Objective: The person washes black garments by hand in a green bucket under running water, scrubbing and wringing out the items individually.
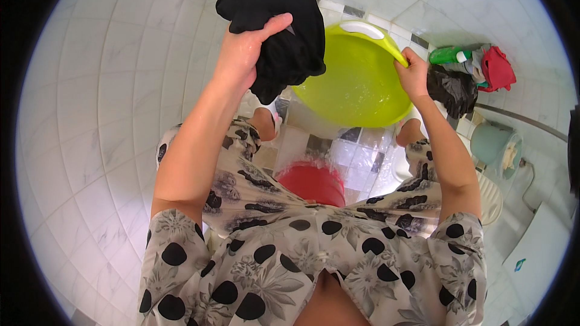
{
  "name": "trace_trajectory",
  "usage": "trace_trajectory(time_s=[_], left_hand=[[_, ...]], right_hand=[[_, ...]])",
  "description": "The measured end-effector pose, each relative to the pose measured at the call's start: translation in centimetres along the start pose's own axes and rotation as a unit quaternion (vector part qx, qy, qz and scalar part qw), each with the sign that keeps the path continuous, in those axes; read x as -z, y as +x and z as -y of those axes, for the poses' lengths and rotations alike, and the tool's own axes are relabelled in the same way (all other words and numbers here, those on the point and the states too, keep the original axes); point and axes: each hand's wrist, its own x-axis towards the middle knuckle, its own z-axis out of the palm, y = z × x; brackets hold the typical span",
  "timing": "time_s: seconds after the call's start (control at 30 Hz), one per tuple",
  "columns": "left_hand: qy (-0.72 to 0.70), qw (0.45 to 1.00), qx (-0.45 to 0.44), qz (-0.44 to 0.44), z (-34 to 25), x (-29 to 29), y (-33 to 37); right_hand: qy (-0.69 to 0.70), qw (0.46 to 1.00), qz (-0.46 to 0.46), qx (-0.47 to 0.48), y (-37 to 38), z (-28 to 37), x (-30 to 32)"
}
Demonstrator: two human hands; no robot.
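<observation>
Cloth (290, 54), black and bunched, held up left of the tilted green basin (359, 87). Our left fingers (278, 25) close round it, partly hidden; our right fingers (407, 73) clasp the basin's edge. We should keep the basin's tilt steady.

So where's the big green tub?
In the head view, the green tub is above and right of centre, beside the black cloth in the left hand; the right hand holds its rim.
</observation>
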Motion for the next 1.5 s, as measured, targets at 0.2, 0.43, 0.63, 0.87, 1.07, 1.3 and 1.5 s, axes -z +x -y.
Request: trace_trajectory(time_s=[0.2, 0.43, 0.63, 0.87, 1.07, 1.3, 1.5], left_hand=[[0.012, 1.000, 0.000, -0.024, 0.2, 0.5, 0.3], [0.012, 0.999, -0.010, -0.039, 0.1, 0.4, 0.5], [0.006, 0.998, -0.019, -0.052, -0.2, 0.6, 0.7], [0.005, 0.998, -0.010, -0.057, -0.4, 0.5, 0.3], [0.005, 0.998, -0.028, -0.053, -0.6, 0.8, 0.4], [-0.016, 0.999, -0.024, -0.042, -0.8, 0.8, 0.1], [-0.018, 0.999, -0.033, -0.029, -0.6, 0.8, -0.2]], right_hand=[[-0.096, 0.989, -0.015, 0.113, -1.7, 4.9, -0.4], [-0.139, 0.986, -0.041, 0.078, -2.5, 5.4, -0.2], [-0.143, 0.977, -0.047, 0.148, -3.1, 5.8, -0.8], [-0.204, 0.939, -0.034, 0.274, -3.9, 7.5, -0.9], [-0.240, 0.902, -0.041, 0.357, -3.7, 10.0, 0.9], [-0.250, 0.883, -0.061, 0.393, -3.4, 11.0, 2.2], [-0.256, 0.891, -0.094, 0.363, -3.0, 10.7, 2.7]])
